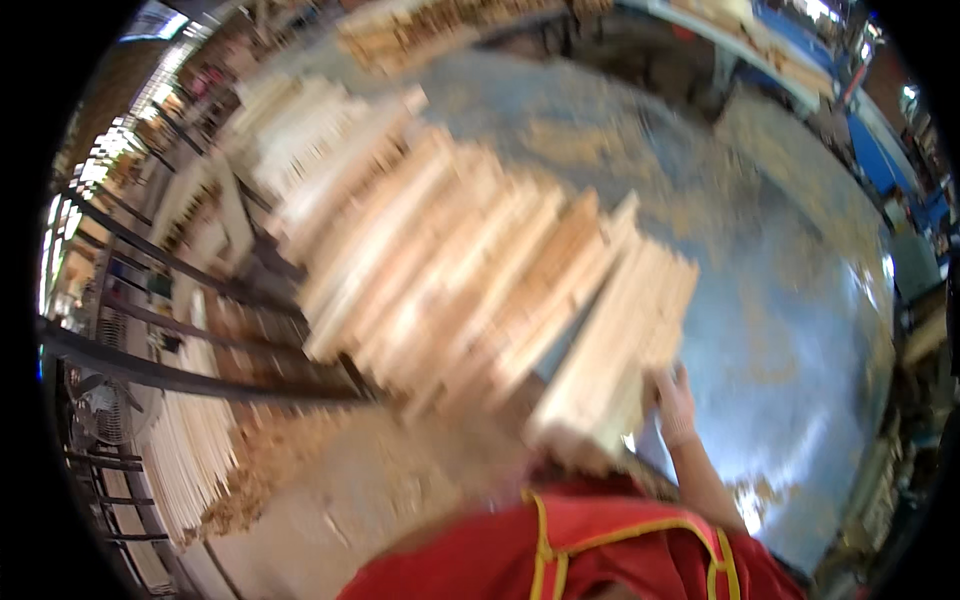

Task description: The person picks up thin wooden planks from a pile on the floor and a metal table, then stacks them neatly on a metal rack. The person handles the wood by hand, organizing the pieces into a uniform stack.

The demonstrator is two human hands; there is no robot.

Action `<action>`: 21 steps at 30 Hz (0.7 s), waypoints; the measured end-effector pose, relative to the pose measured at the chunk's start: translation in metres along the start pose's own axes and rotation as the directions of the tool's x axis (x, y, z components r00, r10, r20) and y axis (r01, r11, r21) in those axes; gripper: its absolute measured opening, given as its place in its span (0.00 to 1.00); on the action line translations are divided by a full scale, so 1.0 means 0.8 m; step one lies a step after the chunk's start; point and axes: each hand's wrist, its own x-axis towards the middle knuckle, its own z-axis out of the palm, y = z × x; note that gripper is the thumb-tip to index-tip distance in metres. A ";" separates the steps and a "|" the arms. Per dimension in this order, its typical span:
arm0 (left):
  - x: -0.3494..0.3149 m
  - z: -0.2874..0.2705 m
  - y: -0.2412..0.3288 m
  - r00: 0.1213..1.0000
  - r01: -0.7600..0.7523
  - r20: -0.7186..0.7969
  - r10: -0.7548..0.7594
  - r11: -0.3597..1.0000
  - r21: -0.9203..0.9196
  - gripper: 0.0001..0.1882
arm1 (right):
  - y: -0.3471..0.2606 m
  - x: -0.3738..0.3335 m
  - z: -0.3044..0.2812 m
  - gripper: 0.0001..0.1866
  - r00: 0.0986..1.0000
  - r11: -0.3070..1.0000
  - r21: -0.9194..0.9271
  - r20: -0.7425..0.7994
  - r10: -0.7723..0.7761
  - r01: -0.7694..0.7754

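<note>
A bundle of pale wooden strips point(625, 335) lies slanted over the metal table in front of me. My right hand point(674, 405) is at its right side near the close end, with the thumb up and the fingers partly hidden against the wood. The hand looks closed on the bundle's edge. My left hand does not show clearly; the near end of the bundle is smeared by motion. To the left, apart from the bundle by a narrow dark gap, lies a broad row of similar wooden strips point(430, 260), their ends uneven.
Under the wood is a large blue-grey metal table point(780, 330), dusted with sawdust. Dark metal bars point(180, 380) stand at the left. Beyond them are stacked pale strips point(185, 450) and brown wood shavings point(260, 460). More timber point(430, 30) lies at the far side.
</note>
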 end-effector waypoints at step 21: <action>0.226 -0.040 0.276 0.832 -0.263 -0.357 0.425 0.868 0.421 0.39 | -0.094 0.039 -0.082 0.36 0.982 0.995 0.092 0.179 -0.060 0.044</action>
